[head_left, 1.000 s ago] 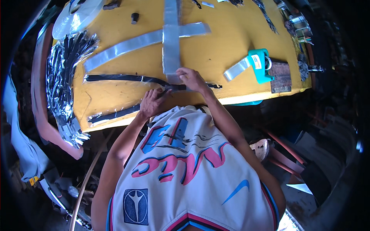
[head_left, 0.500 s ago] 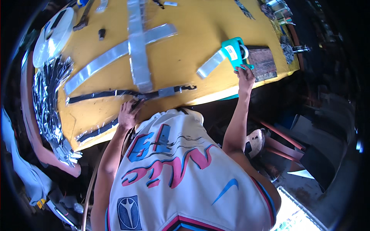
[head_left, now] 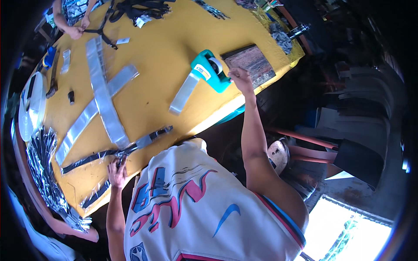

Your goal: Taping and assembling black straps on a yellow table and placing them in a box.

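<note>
My left hand (head_left: 117,173) is at the near edge of the yellow table, fingers closed at a black strap (head_left: 93,160) in a clear plastic sleeve. A small dark thing between those fingers is too unclear to name. My right hand (head_left: 242,81) is closed on the near right end of a teal tape dispenser (head_left: 207,71), which holds a roll of tape. From its left side a wide clear strip (head_left: 184,93) lies on the table. Two long clear plastic strips (head_left: 104,113) cross each other left of the dispenser.
A dark worn board (head_left: 257,65) lies right of the dispenser. At the left are a white reel (head_left: 32,106), a hammer (head_left: 53,76) and a bundle of wrapped black straps (head_left: 43,163). A co-worker's hands (head_left: 78,30) handle a black strap at the far left.
My view has turned, so the table sits further left and the co-worker's hands have come into sight. The dispenser has shifted away from the board, and more of the board shows.
</note>
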`<action>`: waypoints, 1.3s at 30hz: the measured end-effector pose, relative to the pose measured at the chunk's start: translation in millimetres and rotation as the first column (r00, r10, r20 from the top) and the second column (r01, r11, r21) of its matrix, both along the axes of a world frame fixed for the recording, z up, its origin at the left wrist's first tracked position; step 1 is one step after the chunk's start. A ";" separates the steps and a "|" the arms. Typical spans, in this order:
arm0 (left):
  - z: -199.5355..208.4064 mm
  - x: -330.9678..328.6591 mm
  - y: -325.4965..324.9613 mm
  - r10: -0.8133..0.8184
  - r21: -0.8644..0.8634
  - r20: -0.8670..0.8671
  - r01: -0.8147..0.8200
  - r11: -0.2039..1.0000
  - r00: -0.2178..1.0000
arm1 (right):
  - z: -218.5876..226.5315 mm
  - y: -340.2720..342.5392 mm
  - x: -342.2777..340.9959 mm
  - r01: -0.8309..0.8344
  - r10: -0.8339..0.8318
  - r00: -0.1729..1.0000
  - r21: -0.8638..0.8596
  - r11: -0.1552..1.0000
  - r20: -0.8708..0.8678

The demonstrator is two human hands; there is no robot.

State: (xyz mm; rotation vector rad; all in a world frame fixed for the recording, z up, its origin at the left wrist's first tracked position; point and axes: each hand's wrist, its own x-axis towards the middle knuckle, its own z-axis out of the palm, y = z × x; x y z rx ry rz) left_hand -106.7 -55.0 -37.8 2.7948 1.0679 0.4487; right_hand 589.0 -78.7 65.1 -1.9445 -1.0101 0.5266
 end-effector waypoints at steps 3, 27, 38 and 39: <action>1.2 3.3 2.9 -0.011 0.008 0.012 0.011 1.000 1.000 | -6.1 7.9 16.6 -0.095 0.128 0.963 -0.145 0.985 0.238; -10.8 -3.0 2.3 0.039 -0.039 -0.016 -0.039 0.998 0.999 | 47.9 -5.9 32.8 -0.318 0.214 0.927 -0.342 0.884 -0.306; -1.7 0.5 0.8 0.032 -0.029 -0.019 -0.032 0.999 0.999 | 29.6 -16.8 27.1 -0.221 0.109 0.954 -0.411 0.885 -0.278; -2.0 1.1 1.0 0.029 -0.025 -0.010 -0.029 0.999 1.000 | 25.8 -18.8 28.7 -0.220 0.107 0.954 -0.412 0.884 -0.278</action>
